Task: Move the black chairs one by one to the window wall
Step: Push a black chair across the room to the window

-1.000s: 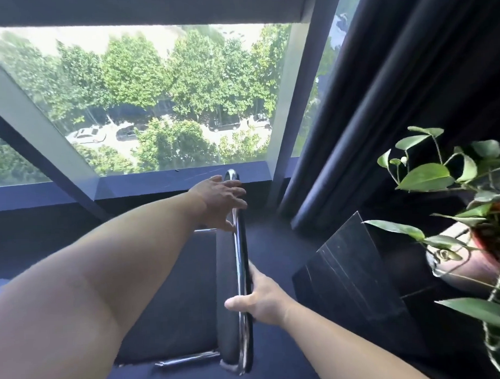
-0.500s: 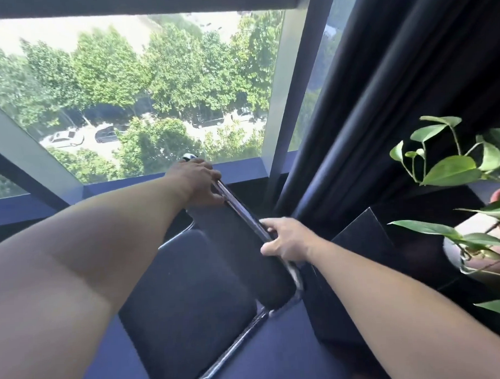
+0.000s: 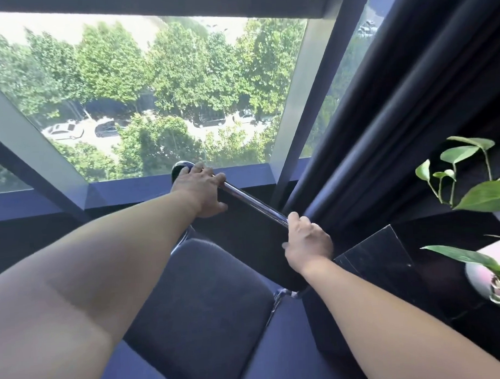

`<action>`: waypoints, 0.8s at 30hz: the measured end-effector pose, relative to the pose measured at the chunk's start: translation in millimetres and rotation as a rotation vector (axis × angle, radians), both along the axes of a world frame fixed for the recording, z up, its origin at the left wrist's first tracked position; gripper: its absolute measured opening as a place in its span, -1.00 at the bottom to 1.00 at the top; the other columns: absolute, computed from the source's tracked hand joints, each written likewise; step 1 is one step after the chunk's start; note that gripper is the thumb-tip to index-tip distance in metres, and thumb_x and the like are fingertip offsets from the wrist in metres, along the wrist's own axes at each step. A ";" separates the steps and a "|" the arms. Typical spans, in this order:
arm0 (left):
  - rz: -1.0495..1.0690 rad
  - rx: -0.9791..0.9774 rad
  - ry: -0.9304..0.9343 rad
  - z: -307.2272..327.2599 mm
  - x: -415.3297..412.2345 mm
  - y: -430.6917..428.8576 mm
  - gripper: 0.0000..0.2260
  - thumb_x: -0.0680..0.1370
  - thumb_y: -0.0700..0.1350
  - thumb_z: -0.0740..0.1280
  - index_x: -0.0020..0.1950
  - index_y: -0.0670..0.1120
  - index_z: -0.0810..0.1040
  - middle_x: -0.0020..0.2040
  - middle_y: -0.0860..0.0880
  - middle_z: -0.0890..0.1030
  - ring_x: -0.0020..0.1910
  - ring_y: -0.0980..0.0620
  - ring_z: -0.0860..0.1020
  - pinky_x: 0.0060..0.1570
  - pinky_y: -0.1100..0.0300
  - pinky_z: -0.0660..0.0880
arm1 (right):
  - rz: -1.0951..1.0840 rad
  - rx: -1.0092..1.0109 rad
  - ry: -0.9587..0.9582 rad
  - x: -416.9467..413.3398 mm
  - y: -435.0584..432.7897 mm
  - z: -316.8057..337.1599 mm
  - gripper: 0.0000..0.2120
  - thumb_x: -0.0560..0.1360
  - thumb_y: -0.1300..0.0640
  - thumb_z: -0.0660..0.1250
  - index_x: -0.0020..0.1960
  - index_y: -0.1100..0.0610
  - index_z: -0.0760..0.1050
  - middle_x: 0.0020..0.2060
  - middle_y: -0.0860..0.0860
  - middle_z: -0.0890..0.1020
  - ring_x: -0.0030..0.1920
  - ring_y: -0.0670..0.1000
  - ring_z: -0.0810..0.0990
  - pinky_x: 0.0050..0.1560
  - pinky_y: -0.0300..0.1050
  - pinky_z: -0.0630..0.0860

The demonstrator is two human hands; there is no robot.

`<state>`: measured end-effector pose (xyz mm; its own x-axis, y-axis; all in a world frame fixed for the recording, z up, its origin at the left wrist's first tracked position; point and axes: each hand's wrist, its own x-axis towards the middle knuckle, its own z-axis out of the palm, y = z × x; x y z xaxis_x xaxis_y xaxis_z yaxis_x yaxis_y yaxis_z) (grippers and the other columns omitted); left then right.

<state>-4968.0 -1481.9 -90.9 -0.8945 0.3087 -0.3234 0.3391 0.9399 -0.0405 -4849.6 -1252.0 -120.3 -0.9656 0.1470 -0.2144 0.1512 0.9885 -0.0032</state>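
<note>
A black chair with a padded seat and a chrome frame stands in front of me, its backrest towards the window wall. My left hand grips the far end of the chrome top rail of the backrest. My right hand grips the near end of the same rail, close to the dark curtain. The chair's legs are hidden below the seat.
A dark curtain hangs at the right of the window. A black glossy cabinet stands right of the chair, with a potted green plant on it. The floor is dark blue carpet.
The chair has turned so that its backrest now faces the window and lies nearer the sill. Both hands have stayed on the top rail and moved with it.
</note>
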 end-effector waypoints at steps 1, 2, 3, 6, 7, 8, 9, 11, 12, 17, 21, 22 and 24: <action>0.000 0.010 -0.003 -0.6 -1.3 0.8 -0.26 0.47 0.34 0.30 0.56 0.12 0.16 0.58 -0.07 0.21 0.60 -0.13 0.03 0.53 -0.20 0.04 | 0.005 -0.004 -0.001 -1.8 1.4 1.2 -0.70 0.56 0.07 0.37 0.17 0.06 0.30 0.15 0.05 0.54 0.18 0.13 0.58 0.01 -0.03 0.50; 0.000 0.017 -0.004 -0.5 -2.3 1.5 -0.26 0.46 0.32 0.32 0.56 0.12 0.17 0.57 -0.06 0.21 0.59 -0.13 0.04 0.53 -0.21 0.04 | 0.012 -0.001 0.004 -3.5 2.9 2.2 -0.70 0.56 0.07 0.37 0.17 0.06 0.30 0.14 0.05 0.54 0.17 0.14 0.59 -0.01 -0.03 0.49; 0.003 0.023 -0.005 -0.6 -3.9 1.5 -0.26 0.45 0.30 0.33 0.56 0.13 0.18 0.56 -0.05 0.22 0.59 -0.12 0.04 0.52 -0.22 0.05 | 0.024 0.001 0.007 -6.1 4.6 2.4 -0.70 0.56 0.06 0.37 0.16 0.07 0.30 0.13 0.05 0.55 0.17 0.14 0.59 -0.04 -0.03 0.48; 0.001 0.018 0.002 2.8 -9.5 -1.1 -0.29 0.44 0.26 0.34 0.54 0.14 0.21 0.53 -0.03 0.28 0.57 -0.10 0.11 0.51 -0.22 0.06 | 0.077 0.009 0.000 -19.8 11.9 5.1 -0.68 0.56 0.04 0.38 0.17 0.08 0.30 0.13 0.05 0.55 0.16 0.15 0.59 -0.11 -0.03 0.41; 0.004 0.009 0.012 4.1 -10.8 -3.1 -0.30 0.44 0.26 0.34 0.54 0.15 0.21 0.52 -0.03 0.30 0.56 -0.10 0.14 0.50 -0.22 0.07 | 0.096 0.015 0.000 -27.4 14.9 6.1 -0.67 0.56 0.03 0.39 0.18 0.08 0.30 0.13 0.06 0.54 0.17 0.16 0.58 -0.11 -0.03 0.38; 0.015 0.004 0.012 5.0 -11.7 -5.8 -0.30 0.44 0.26 0.33 0.54 0.16 0.20 0.52 -0.03 0.31 0.55 -0.10 0.16 0.50 -0.22 0.09 | 0.115 0.018 0.000 -36.1 17.7 7.0 -0.66 0.56 0.03 0.39 0.19 0.08 0.31 0.13 0.06 0.54 0.17 0.16 0.58 -0.11 -0.03 0.37; 0.032 0.006 0.008 5.5 -11.1 -8.5 -0.28 0.45 0.25 0.33 0.55 0.16 0.18 0.52 -0.02 0.30 0.55 -0.10 0.16 0.50 -0.21 0.10 | 0.131 0.017 0.001 -44.7 20.1 8.2 -0.66 0.55 0.03 0.40 0.20 0.08 0.31 0.13 0.07 0.54 0.17 0.17 0.57 -0.10 -0.02 0.38; 0.081 0.001 0.005 5.7 -9.8 -14.8 -0.26 0.45 0.25 0.33 0.57 0.17 0.15 0.54 -0.02 0.28 0.55 -0.10 0.16 0.50 -0.18 0.12 | 0.181 0.026 0.019 -67.4 22.2 9.0 -0.66 0.54 0.05 0.40 0.20 0.08 0.32 0.13 0.10 0.54 0.17 0.20 0.56 -0.05 0.01 0.44; 0.099 -0.002 0.002 6.4 -8.3 -17.3 -0.26 0.45 0.25 0.33 0.57 0.16 0.15 0.54 -0.01 0.28 0.54 -0.11 0.18 0.49 -0.17 0.15 | 0.207 0.049 0.027 -77.6 22.8 9.0 -0.67 0.55 0.07 0.40 0.19 0.08 0.32 0.12 0.11 0.55 0.16 0.21 0.57 -0.02 0.02 0.45; 0.178 -0.040 0.022 3.3 -1.5 -22.9 -0.22 0.44 0.26 0.32 0.58 0.13 0.09 0.52 -0.05 0.30 0.49 -0.16 0.23 0.41 -0.12 0.28 | 0.324 0.141 0.058 -124.8 23.3 7.3 -0.73 0.57 0.14 0.34 0.21 0.08 0.34 0.11 0.12 0.55 0.14 0.19 0.56 0.02 0.04 0.43; 0.267 -0.028 0.001 1.6 7.3 -23.9 -0.17 0.45 0.27 0.30 0.62 0.11 0.00 0.56 -0.06 0.23 0.51 -0.16 0.19 0.39 -0.11 0.32 | 0.414 0.118 0.060 -152.3 23.3 11.2 -0.73 0.55 0.12 0.40 0.17 0.07 0.38 0.08 0.12 0.57 0.11 0.20 0.57 0.04 0.05 0.43; 0.288 -0.027 0.000 2.0 9.7 -23.6 -0.16 0.45 0.28 0.30 0.62 0.11 -0.02 0.58 -0.06 0.21 0.52 -0.17 0.17 0.39 -0.12 0.32 | 0.432 0.108 0.060 -157.5 23.1 12.2 -0.73 0.54 0.11 0.41 0.16 0.07 0.39 0.07 0.12 0.58 0.10 0.19 0.58 0.05 0.05 0.44; 0.310 -0.032 0.003 1.2 13.4 -21.4 -0.14 0.45 0.29 0.29 0.63 0.10 -0.06 0.58 -0.06 0.19 0.53 -0.17 0.15 0.39 -0.12 0.31 | 0.451 0.087 0.059 -163.5 24.1 13.6 -0.73 0.53 0.11 0.43 0.13 0.07 0.40 0.05 0.11 0.59 0.07 0.18 0.58 0.07 0.06 0.46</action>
<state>-4954.6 -1503.3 -89.8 -0.9453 0.0112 -0.3259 0.0366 0.9967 -0.0721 -5013.1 -1227.9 -106.7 -0.9475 -0.2754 -0.1626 -0.2918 0.9525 0.0872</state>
